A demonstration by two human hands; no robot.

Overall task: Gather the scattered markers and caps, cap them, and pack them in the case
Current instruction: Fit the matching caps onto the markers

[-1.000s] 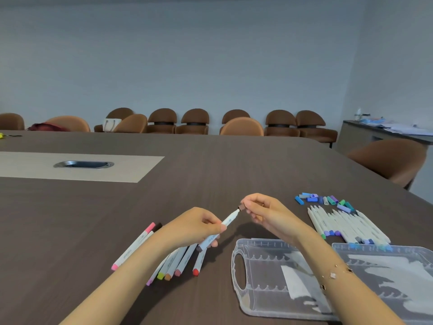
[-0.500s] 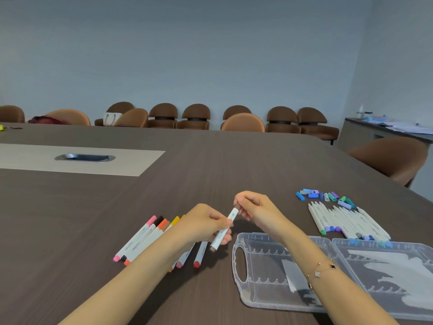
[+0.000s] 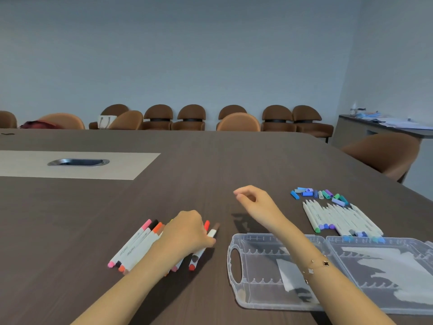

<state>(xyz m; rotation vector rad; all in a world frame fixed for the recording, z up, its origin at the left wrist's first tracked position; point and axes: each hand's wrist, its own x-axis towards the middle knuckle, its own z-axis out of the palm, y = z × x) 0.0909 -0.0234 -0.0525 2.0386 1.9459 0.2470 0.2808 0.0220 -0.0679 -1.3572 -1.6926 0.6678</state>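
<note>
My left hand (image 3: pixel 186 233) lies low over a row of capped markers (image 3: pixel 138 245) with pink, black, orange and red caps and holds a brown-capped marker (image 3: pixel 212 232) at the row's right end. Empty, my right hand (image 3: pixel 254 200) hovers above the table with loosely curled fingers. A clear plastic case (image 3: pixel 236 240) lies open in front of me, under my right forearm. To the right lie several uncapped white markers (image 3: pixel 339 216), with a scatter of blue, green and purple caps (image 3: pixel 318 194) just behind them.
The dark wooden table (image 3: pixel 210 160) has a light inlay with a metal cable port (image 3: pixel 78 162) at the left. Brown chairs (image 3: pixel 191 118) line the far wall, and one chair (image 3: pixel 384 153) stands at the right edge. A sideboard (image 3: pixel 384 127) holds papers.
The brown marker, capped between both hands before, has been lowered by my left hand to the row on the table. My right hand let go and lifted away to the right.
</note>
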